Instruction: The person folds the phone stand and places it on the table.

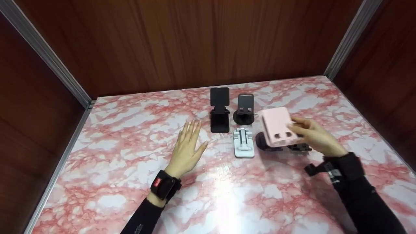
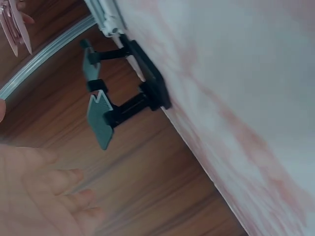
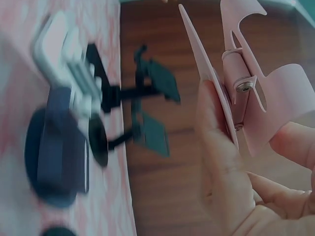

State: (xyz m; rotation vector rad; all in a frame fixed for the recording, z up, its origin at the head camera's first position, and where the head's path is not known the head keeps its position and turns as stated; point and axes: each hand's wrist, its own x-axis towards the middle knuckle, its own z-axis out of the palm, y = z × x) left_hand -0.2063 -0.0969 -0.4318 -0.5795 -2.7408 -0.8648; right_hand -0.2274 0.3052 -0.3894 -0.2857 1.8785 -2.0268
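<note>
My right hand grips a pink phone stand by its right side, lifted off the table. In the right wrist view, the thumb and fingers hold the hinged pink stand from both sides. Beneath it, partly hidden, are a dark round-based stand and another black stand. A folded white phone stand lies just left of these. My left hand, fingers straight and holding nothing, is over the table left of the stands. The left wrist view shows its fingers apart from the tabletop.
Behind the white stand are an upright black phone stand and a dark round-based one. Brown wood-grain panels with metal corner rails enclose the red-and-white marbled table at the back and sides.
</note>
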